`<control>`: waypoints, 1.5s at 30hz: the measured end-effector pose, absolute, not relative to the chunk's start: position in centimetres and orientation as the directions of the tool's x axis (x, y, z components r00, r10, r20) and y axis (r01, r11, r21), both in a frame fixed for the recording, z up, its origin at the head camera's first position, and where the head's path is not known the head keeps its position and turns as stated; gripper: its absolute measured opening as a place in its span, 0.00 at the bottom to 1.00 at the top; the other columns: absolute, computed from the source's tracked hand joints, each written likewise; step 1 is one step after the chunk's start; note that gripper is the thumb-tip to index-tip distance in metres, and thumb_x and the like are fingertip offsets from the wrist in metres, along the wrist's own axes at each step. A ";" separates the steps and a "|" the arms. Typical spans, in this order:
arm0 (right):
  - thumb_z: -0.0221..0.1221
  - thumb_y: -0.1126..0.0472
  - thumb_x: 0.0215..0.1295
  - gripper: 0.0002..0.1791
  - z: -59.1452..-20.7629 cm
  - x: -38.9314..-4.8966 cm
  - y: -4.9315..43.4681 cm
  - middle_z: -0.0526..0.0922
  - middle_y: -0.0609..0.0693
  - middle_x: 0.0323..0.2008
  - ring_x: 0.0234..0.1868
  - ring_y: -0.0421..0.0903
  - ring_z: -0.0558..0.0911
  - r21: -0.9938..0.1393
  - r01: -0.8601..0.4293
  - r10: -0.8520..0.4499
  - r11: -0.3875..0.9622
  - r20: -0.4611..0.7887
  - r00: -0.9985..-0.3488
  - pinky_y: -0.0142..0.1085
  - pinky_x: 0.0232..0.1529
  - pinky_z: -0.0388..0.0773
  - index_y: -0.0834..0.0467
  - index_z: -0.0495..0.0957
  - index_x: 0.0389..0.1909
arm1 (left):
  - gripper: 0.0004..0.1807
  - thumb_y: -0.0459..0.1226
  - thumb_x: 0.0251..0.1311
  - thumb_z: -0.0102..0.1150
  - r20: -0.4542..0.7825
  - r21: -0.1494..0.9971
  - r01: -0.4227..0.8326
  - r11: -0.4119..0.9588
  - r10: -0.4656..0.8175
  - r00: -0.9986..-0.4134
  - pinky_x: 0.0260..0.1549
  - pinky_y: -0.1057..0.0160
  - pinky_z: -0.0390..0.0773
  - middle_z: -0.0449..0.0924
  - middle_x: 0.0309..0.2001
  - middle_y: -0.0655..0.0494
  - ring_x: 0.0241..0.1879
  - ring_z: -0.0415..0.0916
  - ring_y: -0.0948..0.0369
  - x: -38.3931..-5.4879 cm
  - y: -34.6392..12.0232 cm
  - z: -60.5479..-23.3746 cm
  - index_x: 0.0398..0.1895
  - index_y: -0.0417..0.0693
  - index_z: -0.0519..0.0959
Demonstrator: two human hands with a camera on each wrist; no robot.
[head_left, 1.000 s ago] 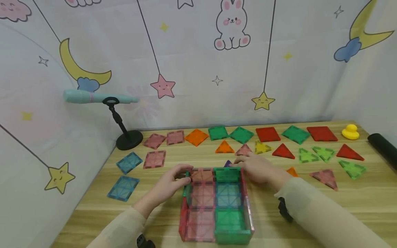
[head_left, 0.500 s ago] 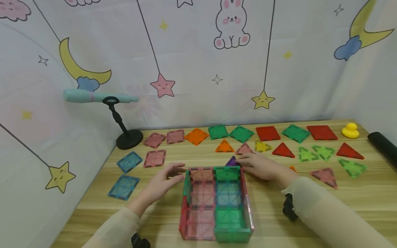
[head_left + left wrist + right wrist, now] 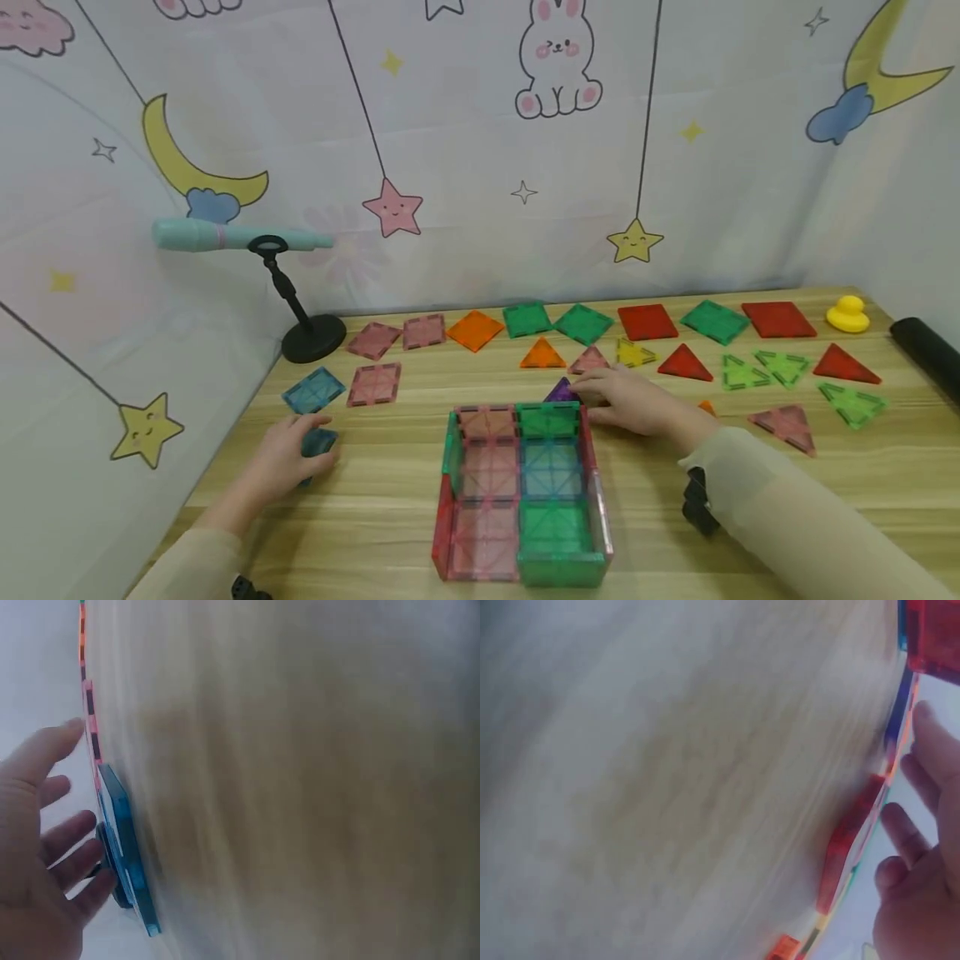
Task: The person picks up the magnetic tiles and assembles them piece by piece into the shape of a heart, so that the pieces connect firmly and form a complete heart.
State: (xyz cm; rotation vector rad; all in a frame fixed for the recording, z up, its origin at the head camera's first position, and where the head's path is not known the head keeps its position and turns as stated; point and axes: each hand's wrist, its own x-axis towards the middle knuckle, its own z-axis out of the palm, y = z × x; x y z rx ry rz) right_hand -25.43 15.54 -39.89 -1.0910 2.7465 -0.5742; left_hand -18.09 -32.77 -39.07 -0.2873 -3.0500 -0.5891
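My left hand (image 3: 281,457) hovers over a blue square magnetic tile (image 3: 306,478), covering much of it. In the left wrist view its fingers (image 3: 69,859) are spread loosely and overlap the blue tile's edge (image 3: 129,847). Behind the box, my right hand (image 3: 626,400) has its fingertips right at a purple triangle tile (image 3: 561,390). The right wrist view shows that hand with loosely bent fingers (image 3: 906,832) and nothing between them. Between the hands stands an open-topped box of magnetic tiles (image 3: 562,568), with a pink, blue and green floor and low green, red and pink walls.
Pink (image 3: 375,384), orange, green and red square tiles line the table's back, with several triangles (image 3: 684,364) in front on the right. A second blue tile (image 3: 313,389) lies beyond my left hand. A black stand (image 3: 313,337) is back left, a yellow duck (image 3: 847,314) back right.
My left hand has let go of the box's back left corner and moved left over the blue square. The right hand drew slightly right, uncovering more of the purple triangle.
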 end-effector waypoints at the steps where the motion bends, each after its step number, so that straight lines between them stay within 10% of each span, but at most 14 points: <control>1: 0.57 0.58 0.65 0.23 -39.9 -25.5 15.6 0.71 0.59 0.60 0.63 0.59 0.65 -0.385 -0.640 -0.688 0.665 0.019 -0.726 0.62 0.63 0.47 0.60 0.73 0.60 | 0.30 0.44 0.52 0.67 0.047 0.342 0.187 0.921 0.182 -0.982 0.44 0.39 0.68 0.71 0.49 0.32 0.48 0.67 0.35 -18.0 -33.0 -39.1 0.54 0.34 0.72; 19: 0.56 0.53 0.67 0.27 -38.0 -24.3 18.7 0.68 0.61 0.62 0.61 0.64 0.65 -0.457 -0.547 -0.573 0.702 0.095 -0.814 0.59 0.59 0.60 0.60 0.69 0.63 | 0.46 0.45 0.38 0.67 -0.148 0.263 0.199 0.944 0.243 -0.959 0.45 0.38 0.68 0.66 0.53 0.27 0.52 0.65 0.35 -17.7 -29.9 -38.0 0.66 0.40 0.65; 24: 0.55 0.50 0.67 0.27 -36.0 -23.4 18.6 0.72 0.58 0.58 0.57 0.59 0.70 -0.513 -0.551 -0.551 0.658 0.170 -0.817 0.54 0.54 0.68 0.61 0.70 0.62 | 0.49 0.43 0.39 0.68 -0.037 0.356 0.306 0.883 0.340 -0.940 0.45 0.38 0.69 0.65 0.60 0.33 0.56 0.63 0.36 -17.8 -27.7 -35.8 0.69 0.43 0.60; 38: 0.54 0.50 0.68 0.23 -32.2 -17.8 10.1 0.81 0.53 0.39 0.33 0.50 0.78 -0.963 -0.168 -0.681 0.212 -0.023 -0.732 0.42 0.34 0.76 0.56 0.71 0.60 | 0.44 0.41 0.39 0.68 0.358 0.252 0.898 0.360 0.828 -0.432 0.49 0.56 0.69 0.61 0.66 0.52 0.55 0.60 0.58 -14.7 -16.1 -30.3 0.66 0.49 0.64; 45: 0.55 0.59 0.67 0.18 -32.7 -16.8 9.1 0.77 0.53 0.30 0.23 0.46 0.70 -0.991 -0.076 -0.658 0.108 -0.014 -0.753 0.33 0.26 0.70 0.64 0.70 0.53 | 0.47 0.38 0.40 0.70 0.368 0.305 0.899 0.315 0.832 -0.416 0.52 0.58 0.69 0.57 0.68 0.51 0.56 0.59 0.57 -14.4 -15.2 -31.4 0.66 0.45 0.58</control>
